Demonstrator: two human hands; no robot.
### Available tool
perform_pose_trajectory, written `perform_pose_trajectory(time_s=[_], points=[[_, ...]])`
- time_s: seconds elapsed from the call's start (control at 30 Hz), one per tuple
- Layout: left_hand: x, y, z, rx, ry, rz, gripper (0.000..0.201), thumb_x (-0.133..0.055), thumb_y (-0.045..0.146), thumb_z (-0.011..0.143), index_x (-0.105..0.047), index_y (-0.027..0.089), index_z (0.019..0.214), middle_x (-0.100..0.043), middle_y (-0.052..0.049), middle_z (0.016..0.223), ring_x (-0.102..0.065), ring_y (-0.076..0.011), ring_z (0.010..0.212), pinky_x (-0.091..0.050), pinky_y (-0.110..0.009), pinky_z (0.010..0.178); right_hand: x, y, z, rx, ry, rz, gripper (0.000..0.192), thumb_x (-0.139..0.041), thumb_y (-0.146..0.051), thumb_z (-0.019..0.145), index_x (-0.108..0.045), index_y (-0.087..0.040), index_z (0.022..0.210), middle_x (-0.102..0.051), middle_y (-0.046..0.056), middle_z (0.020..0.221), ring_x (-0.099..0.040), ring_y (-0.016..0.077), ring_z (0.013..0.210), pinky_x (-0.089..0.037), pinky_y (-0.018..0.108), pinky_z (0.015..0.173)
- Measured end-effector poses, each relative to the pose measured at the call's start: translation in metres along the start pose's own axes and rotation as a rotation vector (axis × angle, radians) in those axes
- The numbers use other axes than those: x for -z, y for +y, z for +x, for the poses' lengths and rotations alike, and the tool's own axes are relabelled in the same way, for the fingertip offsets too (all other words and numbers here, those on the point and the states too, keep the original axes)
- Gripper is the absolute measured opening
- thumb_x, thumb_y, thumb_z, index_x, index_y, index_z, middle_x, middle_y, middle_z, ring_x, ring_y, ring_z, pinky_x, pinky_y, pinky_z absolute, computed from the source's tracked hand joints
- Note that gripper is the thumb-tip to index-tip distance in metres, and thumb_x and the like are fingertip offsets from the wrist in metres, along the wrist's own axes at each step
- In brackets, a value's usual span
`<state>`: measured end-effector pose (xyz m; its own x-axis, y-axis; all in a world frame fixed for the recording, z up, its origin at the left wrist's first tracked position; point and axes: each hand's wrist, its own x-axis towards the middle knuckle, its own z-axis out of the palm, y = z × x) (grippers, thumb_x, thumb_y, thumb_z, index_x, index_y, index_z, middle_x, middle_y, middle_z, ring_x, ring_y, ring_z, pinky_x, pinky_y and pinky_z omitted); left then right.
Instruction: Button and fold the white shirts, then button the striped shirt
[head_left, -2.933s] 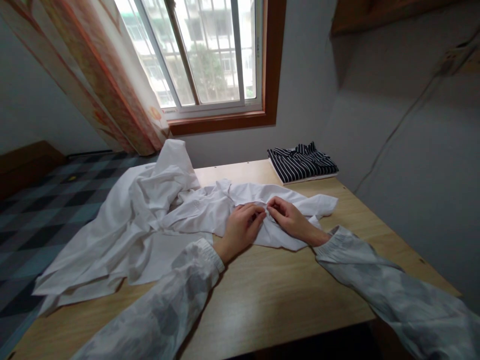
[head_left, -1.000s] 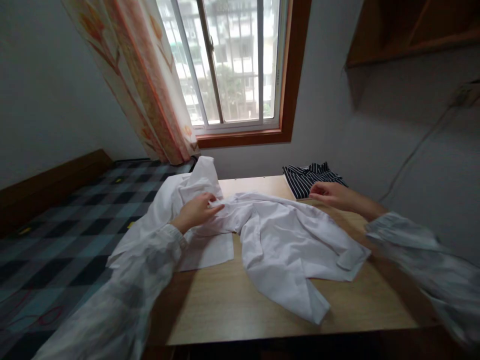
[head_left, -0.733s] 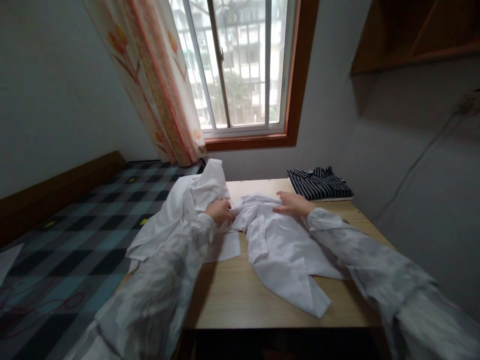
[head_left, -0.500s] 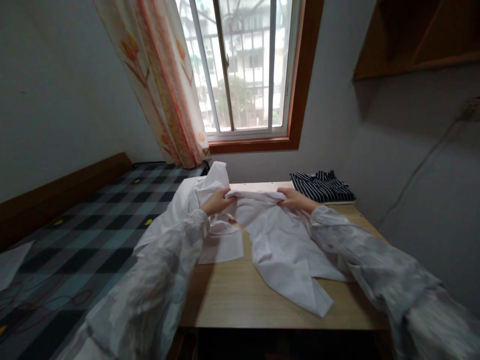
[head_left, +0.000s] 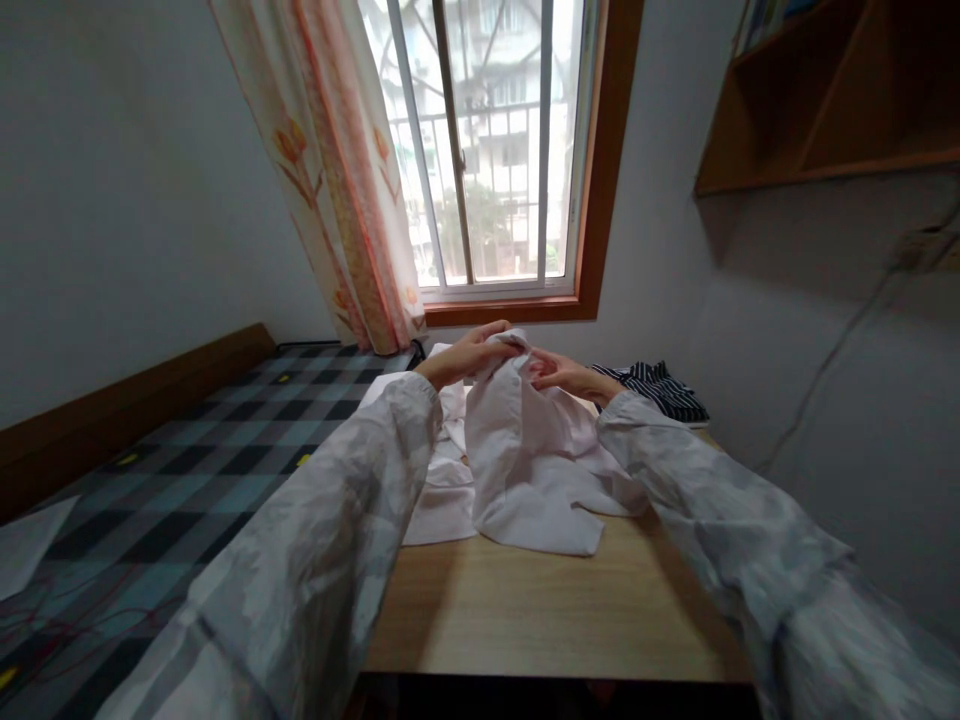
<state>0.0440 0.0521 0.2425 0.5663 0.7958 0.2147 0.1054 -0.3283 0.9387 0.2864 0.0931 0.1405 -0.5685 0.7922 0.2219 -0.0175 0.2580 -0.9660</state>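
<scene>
White cloth garment [head_left: 496, 450] hangs from my left hand [head_left: 476, 354], clamped on its top, onto the pale wooden tabletop [head_left: 540, 610]; my right hand [head_left: 568, 376] touches it, grip unclear. Seemingly I'm lifting to rearrange; next calls for matched holds.

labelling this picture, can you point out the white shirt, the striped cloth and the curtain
white shirt [head_left: 510, 475]: head view, on its draped middle
striped cloth [head_left: 661, 388]: head view, on its visible top
curtain [head_left: 341, 190]: head view, about halfway down its visible length
</scene>
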Motion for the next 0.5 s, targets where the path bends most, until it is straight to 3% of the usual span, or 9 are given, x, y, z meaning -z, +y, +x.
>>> perform_pose_trajectory(time_s=[0.1, 0.17, 0.23, 0.4, 0.5], points=[[0.012, 0.001, -0.009, 0.020, -0.012, 0.109, 0.040, -0.091, 0.041, 0.070, -0.067, 0.019, 0.092, -0.069, 0.001, 0.085, -0.061, -0.0131, 0.074, -0.045, -0.023, 0.067, -0.002, -0.001, -0.005, -0.101, -0.181, -0.082, 0.053, -0.095, -0.048, 0.067, -0.080, -0.018, 0.109, -0.079, 0.004, 0.095, -0.071, 0.0221, 0.087, -0.055, 0.032, 0.081], [0.025, -0.001, -0.018, 0.075, -0.020, 0.203, 0.039, -0.092, 0.042, 0.068, -0.068, 0.019, 0.089, -0.069, 0.001, 0.082, -0.060, -0.0132, 0.071, -0.044, -0.022, 0.064, 0.006, -0.003, -0.010, -0.108, -0.165, -0.185, 0.043, -0.093, -0.050, 0.067, -0.079, -0.017, 0.090, -0.076, 0.002, 0.084, -0.067, 0.0187, 0.078, -0.051, 0.029, 0.074], [0.037, -0.004, -0.029, 0.170, -0.033, 0.288, 0.039, -0.094, 0.042, 0.065, -0.071, 0.019, 0.086, -0.070, 0.001, 0.078, -0.061, -0.0144, 0.069, -0.045, -0.023, 0.062, 0.019, -0.006, -0.016, -0.051, -0.046, -0.273, 0.041, -0.091, -0.053, 0.067, -0.076, -0.017, 0.079, -0.072, 0.000, 0.077, -0.062, 0.0166, 0.073, -0.048, 0.027, 0.070], [0.050, -0.016, -0.055, 0.450, -0.142, 0.298, 0.046, -0.099, 0.040, 0.056, -0.082, 0.019, 0.093, -0.081, -0.006, 0.089, -0.073, -0.0244, 0.079, -0.055, -0.030, 0.069, 0.046, -0.012, -0.032, 0.072, 0.468, -0.354, 0.041, -0.076, -0.060, 0.081, -0.064, -0.021, 0.074, -0.060, -0.002, 0.067, -0.050, 0.0137, 0.061, -0.037, 0.024, 0.054], [0.055, -0.027, -0.064, 0.518, -0.216, 0.295, 0.046, -0.101, 0.034, 0.052, -0.085, 0.020, 0.093, -0.084, -0.009, 0.095, -0.076, -0.0277, 0.084, -0.058, -0.032, 0.073, 0.049, -0.018, -0.042, 0.052, 0.567, -0.171, 0.041, -0.077, -0.061, 0.081, -0.063, -0.023, 0.083, -0.063, -0.002, 0.069, -0.052, 0.0142, 0.058, -0.040, 0.025, 0.051]])
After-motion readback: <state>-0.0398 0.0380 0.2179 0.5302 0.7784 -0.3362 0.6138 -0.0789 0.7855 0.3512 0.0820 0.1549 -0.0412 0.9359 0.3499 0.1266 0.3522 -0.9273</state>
